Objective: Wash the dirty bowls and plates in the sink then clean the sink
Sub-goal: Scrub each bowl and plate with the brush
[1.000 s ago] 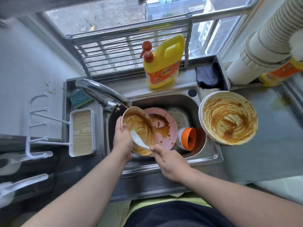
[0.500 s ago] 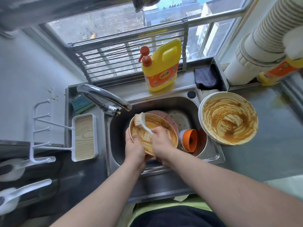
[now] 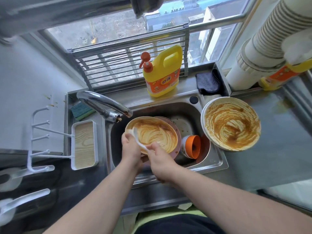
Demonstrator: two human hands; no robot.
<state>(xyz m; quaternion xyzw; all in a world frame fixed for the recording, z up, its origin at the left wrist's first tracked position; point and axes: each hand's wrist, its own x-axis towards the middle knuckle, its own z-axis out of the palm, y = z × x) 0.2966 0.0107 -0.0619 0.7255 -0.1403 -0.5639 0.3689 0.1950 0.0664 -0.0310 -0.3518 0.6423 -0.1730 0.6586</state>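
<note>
Now, head view: scrubbing step, with left hand (image 3: 130, 146) gripping bowl (image 3: 152, 134) tilted over sink (image 3: 217, 163), right hand (image 3: 160, 159) holding brush (image 3: 137, 138) against its smeared inside; next, probably more strokes, then rinsing under tap (image 3: 104, 105).

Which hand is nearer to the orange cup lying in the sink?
The right hand: it holds the white brush just left of the orange cup. The left hand grips the bowl rim farther left.

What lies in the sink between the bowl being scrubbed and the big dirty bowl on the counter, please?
In the head view, an orange cup on its side, between the held bowl and the counter bowl.
</note>
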